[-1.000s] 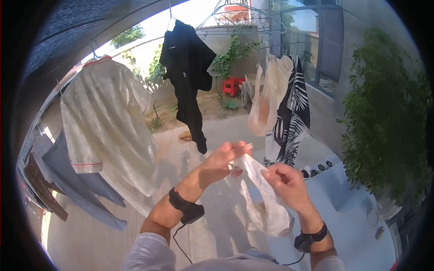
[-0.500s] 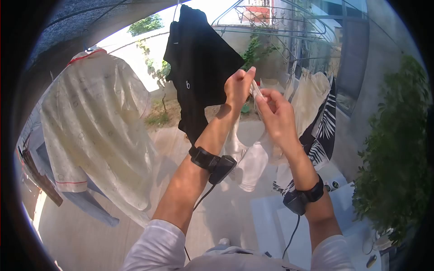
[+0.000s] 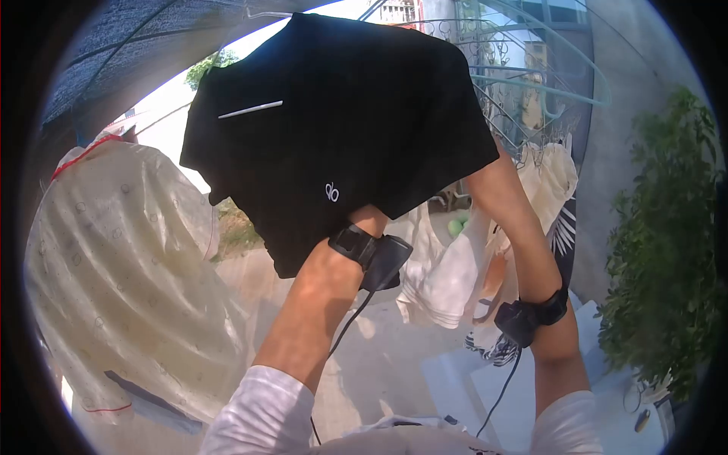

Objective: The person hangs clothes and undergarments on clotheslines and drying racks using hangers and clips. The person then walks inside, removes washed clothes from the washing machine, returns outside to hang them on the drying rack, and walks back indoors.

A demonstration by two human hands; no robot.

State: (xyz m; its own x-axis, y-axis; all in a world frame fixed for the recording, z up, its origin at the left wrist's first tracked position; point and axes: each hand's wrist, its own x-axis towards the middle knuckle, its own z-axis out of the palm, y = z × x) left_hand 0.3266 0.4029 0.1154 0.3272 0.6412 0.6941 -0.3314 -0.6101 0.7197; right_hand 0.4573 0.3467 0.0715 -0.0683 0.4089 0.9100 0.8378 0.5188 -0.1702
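A black garment [image 3: 341,98] with a white stripe and a small white emblem hangs wide across the centre, close to me. My left hand [image 3: 370,218] goes behind its lower edge, so only the wrist end shows. Behind its right edge is my right hand [image 3: 493,176], its fingers also out of sight. What either hand holds is hidden. Just below and between my forearms hangs a white strapped top [image 3: 440,284], its upper part covered by the black garment.
A cream patterned shirt with red trim [image 3: 129,265] hangs at the left. Pale green hangers [image 3: 553,87] and cream cloth [image 3: 550,178] are at the right, beside a leafy plant [image 3: 660,250]. Black cables trail from both wrist straps. A white surface [image 3: 485,394] lies below.
Before, both hands pinched a white strap in plain view. Now the black garment appears larger, shifted right, and covers both hands. The cream shirt sits further left in view.
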